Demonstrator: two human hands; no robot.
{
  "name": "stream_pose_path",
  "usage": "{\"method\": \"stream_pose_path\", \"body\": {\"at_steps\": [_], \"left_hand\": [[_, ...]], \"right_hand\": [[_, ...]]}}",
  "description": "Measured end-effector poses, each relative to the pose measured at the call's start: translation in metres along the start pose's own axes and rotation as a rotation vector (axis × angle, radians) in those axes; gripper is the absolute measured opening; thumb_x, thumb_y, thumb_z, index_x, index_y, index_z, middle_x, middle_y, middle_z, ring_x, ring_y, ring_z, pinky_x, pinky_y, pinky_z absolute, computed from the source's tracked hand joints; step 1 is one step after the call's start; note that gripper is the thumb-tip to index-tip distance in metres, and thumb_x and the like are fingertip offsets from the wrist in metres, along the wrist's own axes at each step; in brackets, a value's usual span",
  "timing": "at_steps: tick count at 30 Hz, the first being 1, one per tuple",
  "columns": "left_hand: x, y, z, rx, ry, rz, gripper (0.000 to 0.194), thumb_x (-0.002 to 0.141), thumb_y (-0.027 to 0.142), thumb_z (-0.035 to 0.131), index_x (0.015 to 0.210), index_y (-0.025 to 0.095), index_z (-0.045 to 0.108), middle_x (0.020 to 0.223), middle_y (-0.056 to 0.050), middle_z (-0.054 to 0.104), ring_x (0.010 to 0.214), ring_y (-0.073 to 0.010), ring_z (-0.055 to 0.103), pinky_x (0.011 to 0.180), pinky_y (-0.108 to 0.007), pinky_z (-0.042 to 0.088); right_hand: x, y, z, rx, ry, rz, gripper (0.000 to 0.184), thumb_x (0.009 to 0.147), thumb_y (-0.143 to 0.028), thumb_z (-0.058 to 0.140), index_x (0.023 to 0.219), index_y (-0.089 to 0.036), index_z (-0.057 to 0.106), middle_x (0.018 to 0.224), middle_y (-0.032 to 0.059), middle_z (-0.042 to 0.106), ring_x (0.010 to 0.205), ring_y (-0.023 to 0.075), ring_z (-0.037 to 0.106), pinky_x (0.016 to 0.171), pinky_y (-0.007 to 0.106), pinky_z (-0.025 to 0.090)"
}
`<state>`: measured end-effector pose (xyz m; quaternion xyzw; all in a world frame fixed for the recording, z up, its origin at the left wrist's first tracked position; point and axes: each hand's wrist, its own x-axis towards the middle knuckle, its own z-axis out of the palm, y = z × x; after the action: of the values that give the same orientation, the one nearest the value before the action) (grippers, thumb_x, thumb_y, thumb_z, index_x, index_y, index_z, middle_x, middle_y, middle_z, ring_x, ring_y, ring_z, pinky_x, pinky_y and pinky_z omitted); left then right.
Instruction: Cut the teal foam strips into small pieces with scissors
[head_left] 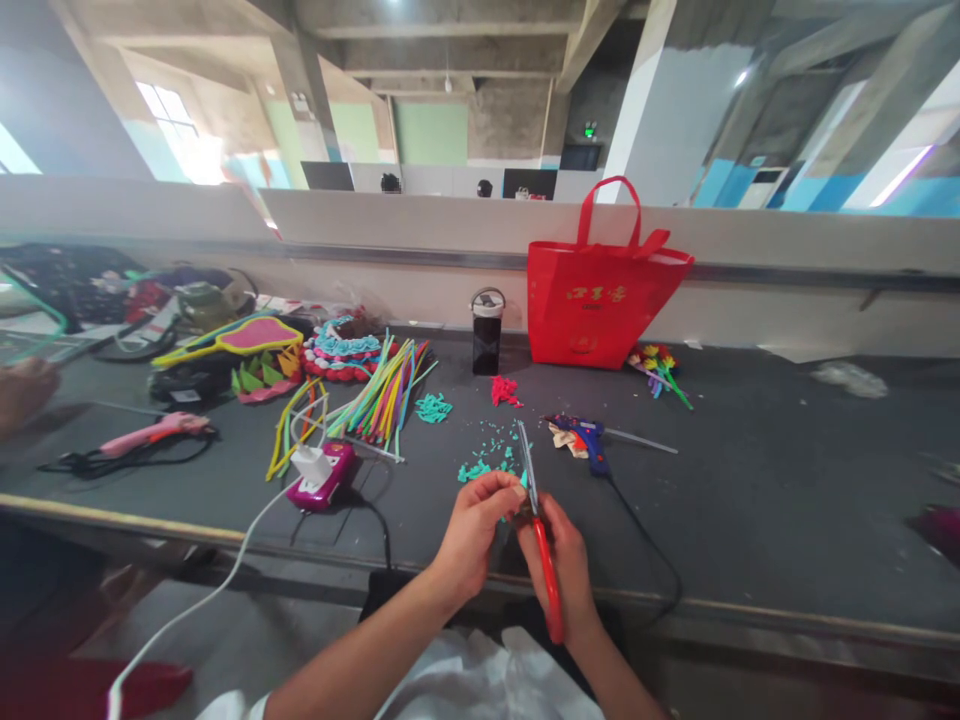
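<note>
Table: the dark table [765, 500] has its near edge just in front of the person's body, with both hands over that edge; its surface runs from the blue glue gun towards the far right, and its far side meets a pale low wall [420, 285].
Bag: red, upright near the wall.
Straws: a bundle of coloured straws [382, 395] fans out left of the hands.
Right hand: the right hand [571, 560] is closed around the red handles of the scissors [549, 580], blades pointing away across the table.
Left hand: the left hand [469, 530] pinches narrowly at a small teal piece [523, 481] beside the blades.
Cup: a lidded dark cup [487, 345] stands left of the red bag [600, 315].
Glue guns: the blue glue gun [589, 435] lies right of the scissors, its cord dropping over the near edge; a pink one [154, 435] lies far left.
Power strip: the purple power strip [326, 485] sits near that edge, left of the hands.
Cut bits: teal bits [476, 468] lie just beyond the left hand; red bits [505, 391] sit before the cup.
Hard to see: fingers hide most of the teal piece; another person's hand [26, 395] is blurred and cut off at left.
</note>
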<state>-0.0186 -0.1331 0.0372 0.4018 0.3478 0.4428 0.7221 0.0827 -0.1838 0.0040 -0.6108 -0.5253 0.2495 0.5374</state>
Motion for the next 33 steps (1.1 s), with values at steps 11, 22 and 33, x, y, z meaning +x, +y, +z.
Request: {"method": "stream_pose_path", "body": {"at_steps": [11, 22, 33], "left_hand": [[-0.002, 0.009, -0.004, -0.146, -0.114, -0.071, 0.011, 0.07, 0.02, 0.065, 0.063, 0.015, 0.059, 0.061, 0.001, 0.048, 0.059, -0.0101, 0.043, 0.061, -0.024, 0.034], [-0.002, 0.0, -0.008, -0.063, -0.205, -0.173, 0.012, 0.07, 0.021, 0.06, 0.061, 0.014, 0.056, 0.061, 0.001, 0.046, 0.058, -0.0098, 0.04, 0.059, -0.025, 0.032], [-0.004, -0.001, -0.012, 0.83, -0.066, 0.439, 0.009, 0.078, 0.023, 0.057, 0.071, 0.019, 0.061, 0.069, -0.001, 0.057, 0.067, -0.0137, 0.049, 0.067, -0.025, 0.037]], "right_hand": [[0.013, -0.005, -0.014, 0.342, 0.004, 0.19, 0.041, 0.082, -0.041, 0.059, 0.116, -0.018, 0.054, 0.06, -0.0052, 0.051, 0.047, 0.0102, 0.049, 0.042, 0.019, 0.042], [0.024, -0.025, -0.02, 0.485, -0.086, 0.062, 0.038, 0.077, -0.033, 0.065, 0.112, -0.022, 0.054, 0.075, -0.0023, 0.061, 0.058, 0.0101, 0.058, 0.049, 0.019, 0.048], [0.025, -0.007, -0.02, 0.365, 0.015, 0.117, 0.041, 0.075, -0.03, 0.066, 0.114, -0.02, 0.054, 0.075, -0.0023, 0.062, 0.059, 0.0102, 0.058, 0.053, 0.019, 0.047]]}}
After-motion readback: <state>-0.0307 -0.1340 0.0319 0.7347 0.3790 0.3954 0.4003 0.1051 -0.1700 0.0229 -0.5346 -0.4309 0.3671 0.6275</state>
